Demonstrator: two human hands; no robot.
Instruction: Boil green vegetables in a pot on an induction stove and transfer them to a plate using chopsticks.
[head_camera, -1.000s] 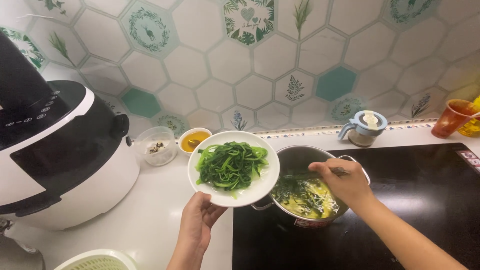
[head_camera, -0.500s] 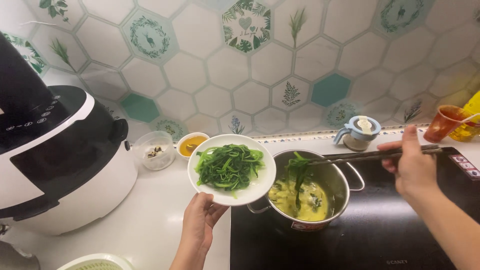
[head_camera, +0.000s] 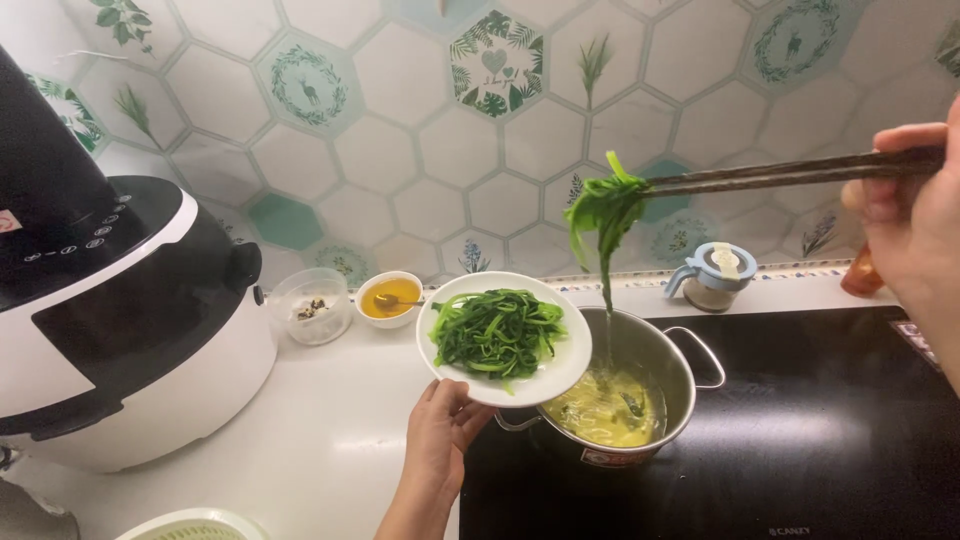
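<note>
- Two hands share the work: the left hand (head_camera: 440, 430) grips the white plate (head_camera: 555, 375) of cooked greens (head_camera: 497, 332) from beneath, its rim over the steel pot (head_camera: 660, 365), so drips land in the yellow broth (head_camera: 610, 410)
- The right hand (head_camera: 915, 235) pinches dark chopsticks (head_camera: 790, 172) shut on a hanging clump of greens (head_camera: 603, 215) (dripping), above plate and pot
- Open counter lies left of the plate hand; black cooktop (head_camera: 820, 430) right

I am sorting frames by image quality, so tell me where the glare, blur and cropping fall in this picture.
Head view: soft glare patches lie on the white countertop and on the glossy black cooktop; the right hand is large, slightly soft and cropped by the frame edge; the white round plate of cooked greens in the left hand is sharp.
</note>
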